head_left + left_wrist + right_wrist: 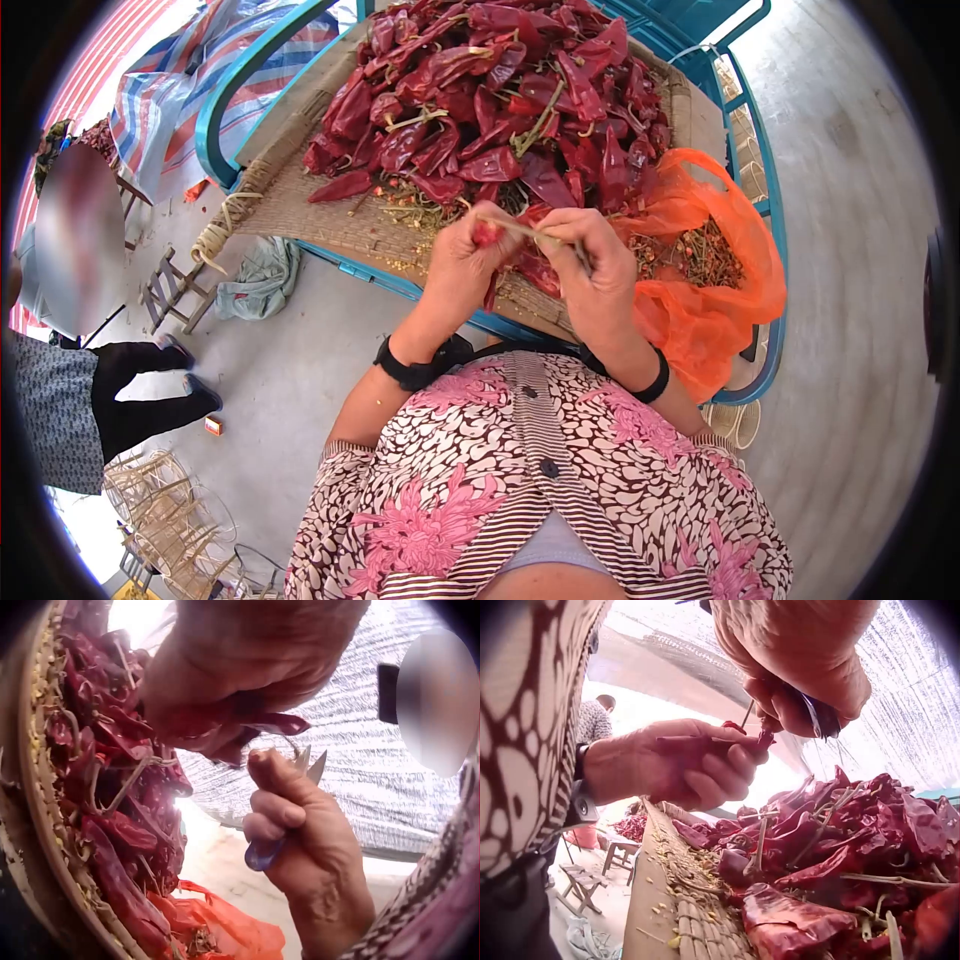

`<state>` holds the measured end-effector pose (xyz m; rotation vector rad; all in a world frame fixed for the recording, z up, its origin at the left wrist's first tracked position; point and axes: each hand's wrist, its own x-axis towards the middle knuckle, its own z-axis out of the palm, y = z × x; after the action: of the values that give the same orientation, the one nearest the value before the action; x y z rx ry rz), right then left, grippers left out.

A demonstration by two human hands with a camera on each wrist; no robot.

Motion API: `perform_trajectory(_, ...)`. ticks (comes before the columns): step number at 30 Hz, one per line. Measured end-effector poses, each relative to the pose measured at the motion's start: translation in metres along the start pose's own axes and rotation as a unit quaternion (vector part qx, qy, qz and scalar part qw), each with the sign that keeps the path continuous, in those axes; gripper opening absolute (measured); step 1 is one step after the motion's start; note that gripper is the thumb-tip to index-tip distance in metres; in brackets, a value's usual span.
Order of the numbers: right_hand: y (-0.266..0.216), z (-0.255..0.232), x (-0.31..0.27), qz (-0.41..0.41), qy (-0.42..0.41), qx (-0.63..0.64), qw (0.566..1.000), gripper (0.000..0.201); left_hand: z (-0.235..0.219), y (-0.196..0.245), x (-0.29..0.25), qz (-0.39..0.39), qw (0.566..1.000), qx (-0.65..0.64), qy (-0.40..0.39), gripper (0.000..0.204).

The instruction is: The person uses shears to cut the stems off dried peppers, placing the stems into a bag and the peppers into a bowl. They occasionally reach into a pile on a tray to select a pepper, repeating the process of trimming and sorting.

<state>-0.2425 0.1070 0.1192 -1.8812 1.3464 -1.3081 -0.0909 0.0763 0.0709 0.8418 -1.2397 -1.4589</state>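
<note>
In the head view, my left hand (462, 262) grips dried red chili peppers (487, 234) just over the near edge of the pile. Facing it, my right hand (600, 272) holds small scissors (316, 766), whose blue handle (262, 856) shows below the fingers in the left wrist view. Its thumb and forefinger pinch a thin stem (518, 229) that reaches across from the left hand's peppers. A red pepper tip (281, 723) sticks out under the left hand. Beyond both hands rises the heap of dried red chilies (490, 90).
The heap lies on a woven mat (310, 215) over a blue metal frame (772, 300). An orange mesh bag (690, 330) with cut stems sits at the right. Leftward are a small wooden stool (175, 292), a grey-green cloth (262, 282) and another person (60, 400).
</note>
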Motion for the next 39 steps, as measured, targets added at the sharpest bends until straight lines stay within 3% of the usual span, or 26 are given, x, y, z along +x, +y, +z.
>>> perform_trajectory(1, -0.007, -0.006, -0.005, 0.018, 0.009, -0.007, 1.0, 0.008, 0.003, -0.003, 0.004, -0.069, 0.992, 0.052, 0.092, 0.009)
perform_trajectory(4, -0.024, -0.025, -0.002, -0.081, -0.034, -0.018, 0.996, 0.015, -0.011, -0.001, 0.004, -0.054, 0.994, 0.055, 0.078, 0.008)
perform_trajectory(5, -0.022, -0.034, 0.0, -0.077, -0.036, -0.053, 0.995, 0.019, -0.007, 0.001, 0.001, -0.047, 0.997, 0.012, 0.057, 0.007)
perform_trajectory(8, -0.02, -0.076, -0.001, -0.121, 0.059, -0.202, 0.97, 0.017, 0.005, 0.008, -0.005, -0.027, 0.996, -0.075, 0.038, 0.008)
perform_trajectory(11, -0.013, -0.128, -0.015, 0.058, 0.149, -0.319, 0.934, 0.014, -0.003, -0.001, -0.006, -0.033, 0.995, -0.067, 0.063, 0.014)
perform_trajectory(14, 0.019, -0.181, -0.025, 0.13, 0.172, -0.443, 0.87, 0.017, -0.008, 0.012, -0.011, -0.09, 0.993, 0.036, 0.061, 0.02)
perform_trajectory(15, 0.036, -0.199, -0.033, 0.172, 0.168, -0.475, 0.846, 0.018, -0.01, -0.001, -0.008, -0.016, 0.997, 0.05, 0.062, 0.024)
perform_trajectory(16, 0.04, -0.201, -0.032, 0.212, 0.163, -0.506, 0.82, 0.018, -0.012, -0.006, -0.007, -0.003, 0.994, 0.101, 0.031, 0.024)
perform_trajectory(19, 0.026, -0.178, -0.024, 0.213, 0.206, -0.39, 0.872, 0.019, -0.006, -0.006, -0.005, 0.06, 0.956, 0.276, -0.079, 0.026)
perform_trajectory(22, 0.014, -0.129, -0.023, 0.216, -0.007, -0.233, 0.948, 0.022, 0.015, -0.009, -0.002, 0.11, 0.907, 0.363, -0.183, 0.036)
perform_trajectory(25, 0.016, -0.088, -0.026, 0.251, -0.129, -0.208, 0.936, 0.02, 0.032, -0.027, 0.004, 0.217, 0.875, 0.384, -0.199, 0.043)
perform_trajectory(28, 0.025, -0.075, -0.029, 0.244, -0.136, -0.227, 0.933, 0.022, 0.033, -0.031, 0.005, 0.168, 0.836, 0.469, -0.23, 0.046)
perform_trajectory(29, 0.029, -0.073, -0.032, 0.232, -0.131, -0.235, 0.935, 0.022, 0.033, -0.031, 0.005, 0.174, 0.841, 0.466, -0.214, 0.046)
perform_trajectory(31, 0.038, -0.068, -0.038, 0.203, -0.023, -0.147, 0.968, 0.022, 0.032, -0.03, 0.007, 0.188, 0.848, 0.461, -0.183, 0.045)
perform_trajectory(32, 0.04, -0.066, -0.038, 0.187, 0.032, -0.103, 0.976, 0.022, 0.031, -0.025, 0.007, 0.178, 0.872, 0.428, -0.16, 0.044)
perform_trajectory(34, 0.025, -0.065, -0.033, 0.268, 0.126, 0.095, 0.95, 0.022, 0.03, -0.01, 0.005, 0.156, 0.913, 0.36, -0.111, 0.043)
perform_trajectory(36, 0.013, -0.064, -0.031, 0.326, 0.123, 0.225, 0.91, 0.022, 0.029, -0.002, 0.006, 0.158, 0.938, 0.298, -0.075, 0.037)
perform_trajectory(37, 0.01, -0.066, -0.032, 0.349, 0.073, 0.255, 0.899, 0.022, 0.029, 0.002, 0.008, 0.146, 0.949, 0.271, -0.072, 0.036)
perform_trajectory(39, 0.001, -0.057, -0.024, 0.315, 0.052, 0.291, 0.902, 0.02, 0.027, 0.003, 0.011, 0.129, 0.965, 0.21, -0.087, 0.037)
